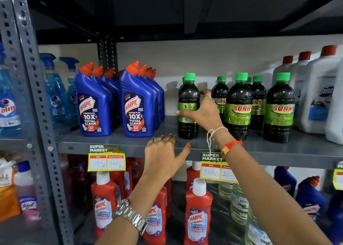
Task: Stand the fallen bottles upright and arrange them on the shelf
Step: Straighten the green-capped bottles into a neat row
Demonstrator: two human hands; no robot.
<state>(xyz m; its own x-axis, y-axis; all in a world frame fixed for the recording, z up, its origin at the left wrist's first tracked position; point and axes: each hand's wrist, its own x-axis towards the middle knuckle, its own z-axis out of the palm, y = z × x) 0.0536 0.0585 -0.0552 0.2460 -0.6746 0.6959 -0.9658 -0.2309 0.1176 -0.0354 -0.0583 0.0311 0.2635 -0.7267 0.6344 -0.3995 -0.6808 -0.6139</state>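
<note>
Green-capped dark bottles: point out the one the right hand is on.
The leftmost green-capped bottle, standing apart beside the blue Harpic bottles. The right hand wraps its label; its label faces away, while the others show SUNNY.

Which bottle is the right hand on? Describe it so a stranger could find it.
On the grey middle shelf, right of the blue Harpic bottles, stands a group of dark green-capped bottles. The right hand grips the leftmost one, standing apart, its label turned away, unlike the Sunny-labelled neighbours.
</note>
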